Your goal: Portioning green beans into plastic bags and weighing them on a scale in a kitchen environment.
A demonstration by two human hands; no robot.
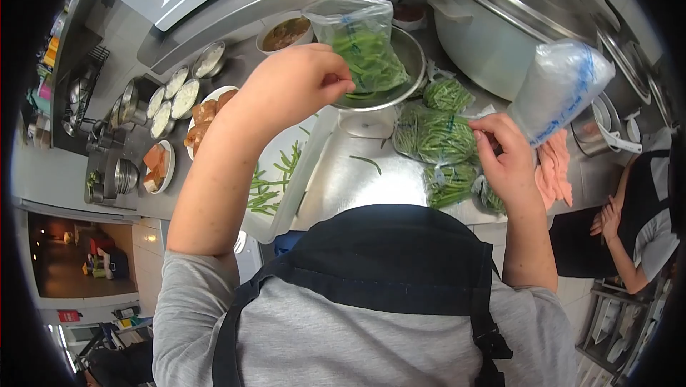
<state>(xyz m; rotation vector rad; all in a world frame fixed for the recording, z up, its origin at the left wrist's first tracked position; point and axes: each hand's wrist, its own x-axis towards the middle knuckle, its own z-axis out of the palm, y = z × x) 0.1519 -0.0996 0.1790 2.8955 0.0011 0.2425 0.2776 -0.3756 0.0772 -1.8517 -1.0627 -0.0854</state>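
Note:
My left hand (305, 79) is at a clear plastic bag of cut green beans (367, 57). Its fingertips are drawn together in front of the bag; whether they hold anything is unclear. That bag stands in a stainless steel bowl (415, 68), which rests on a white kitchen scale (365, 123). My right hand (506, 159) pinches the right edge of a filled bag of green beans (445, 138). Other filled bags (450, 186) lie around that one. Below my left forearm, a white plastic tub (313, 159) holds loose cut green beans (289, 159).
A roll of plastic bags (563, 87) stands near a large lidded pot (482, 38). A pink cloth (554, 172) lies at right. Small bowls of white food (185, 98) and plates of brown-orange pieces (155, 167) are at left. Another person (616, 226) stands right.

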